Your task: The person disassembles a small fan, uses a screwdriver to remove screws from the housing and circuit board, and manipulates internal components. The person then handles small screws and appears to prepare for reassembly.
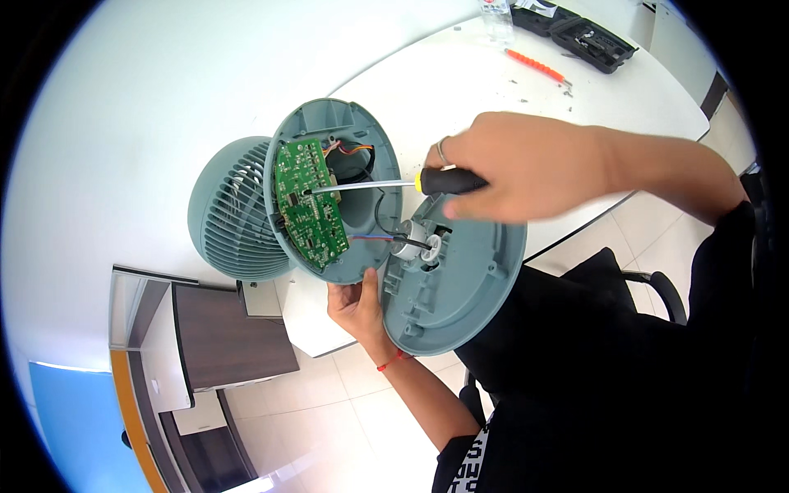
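Just beyond the curled fingers of the right hand (530, 168), a screwdriver (450, 181) with a black and yellow handle points away from the arm. The hand is clamped around that handle, a ring (441, 151) on one finger. At the far end of the shaft, the tip lies over a green circuit board (308, 205); whether it touches cannot be told.

Against the left hand (359, 311) sits the near rim of a round grey-green housing (362, 264), which carries the board. This hand grips that rim, thumb pressed to it and the other fingers partly hidden; a red cord (393, 361) circles the wrist. Farther out from it, behind the housing, is the slatted fan head (238, 214).

Beside the left hand and below the right one, an opened round shell (468, 283) holds a silver motor (403, 244) and a white wheel (430, 248). Red and blue wires (370, 237) run between board and motor.

Past the right hand, on the white table (427, 99), lie an orange-red rod (536, 66) and small loose metal pieces (567, 94). Still farther from it are an open black case (596, 45) and a clear bottle (496, 20).
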The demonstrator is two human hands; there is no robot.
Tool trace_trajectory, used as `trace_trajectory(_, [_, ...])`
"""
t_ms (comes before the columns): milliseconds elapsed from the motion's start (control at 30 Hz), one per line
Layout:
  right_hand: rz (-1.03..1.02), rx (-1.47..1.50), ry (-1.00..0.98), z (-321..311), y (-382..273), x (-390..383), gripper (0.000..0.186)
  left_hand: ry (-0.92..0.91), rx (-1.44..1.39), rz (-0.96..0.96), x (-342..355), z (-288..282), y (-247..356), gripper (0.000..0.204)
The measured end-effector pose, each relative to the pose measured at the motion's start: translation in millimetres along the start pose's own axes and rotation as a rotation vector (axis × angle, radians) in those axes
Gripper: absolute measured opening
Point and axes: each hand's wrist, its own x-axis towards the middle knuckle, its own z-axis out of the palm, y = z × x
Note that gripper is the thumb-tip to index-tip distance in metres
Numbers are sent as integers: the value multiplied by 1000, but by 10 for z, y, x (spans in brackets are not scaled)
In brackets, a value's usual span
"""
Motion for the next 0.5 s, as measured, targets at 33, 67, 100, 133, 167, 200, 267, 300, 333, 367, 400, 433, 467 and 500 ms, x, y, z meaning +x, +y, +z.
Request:
trace_trajectory(33, [-13, -164, 28, 43, -27, -12, 24, 3, 4, -6, -3, -11, 8, 41])
trace_trajectory(67, [-26, -328, 56, 104, -56, -29, 26, 7, 7, -12, -6, -21, 14, 41])
trace_trajectory(100, [-39, -493, 85, 154, -91, -38, 28, 10, 9, -17, -7, -30, 19, 41])
trace_trajectory(133, [-50, -653, 116, 173, -96, -45, 31, 5, 2, -16, -4, -23, 19, 41])
trace_trajectory(167, [-55, -449, 54, 135, -64, -23, 31, 1, -5, -14, 0, -15, 19, 42])
trace_trajectory(200, [-59, -245, -7, 38, -26, 31, 31, -3, -14, -12, 5, -6, 18, 42])
trace_trajectory(267, [255, 393, -313, -240, -59, 101, 28, -5, 11, -21, 11, 32, 51, 42])
trace_trajectory(300, [308, 672, -385, -207, 38, 132, 26, -7, 24, -24, 19, 46, 61, 42])
trace_trajectory(333, [357, 945, -453, -189, 49, 168, 24, -17, 31, -20, 20, 17, 56, 45])
trace_trajectory(367, [356, 854, -441, -208, 39, 161, 24, -27, 39, -17, 7, -41, 36, 48])
trace_trajectory(400, [354, 763, -429, -227, 5, 148, 24, -37, 49, -13, 11, -75, 33, 50])
trace_trajectory(433, [362, 672, -424, -221, -24, 140, 23, -37, 54, -35, 7, -61, 32, 50])
trace_trajectory(467, [262, 389, -296, -194, -43, 104, 23, -37, 61, -57, 8, -36, 50, 51])
trace_trajectory(500, [156, 109, -169, -158, -57, 41, 22, -38, 68, -79, 4, -9, 49, 51])
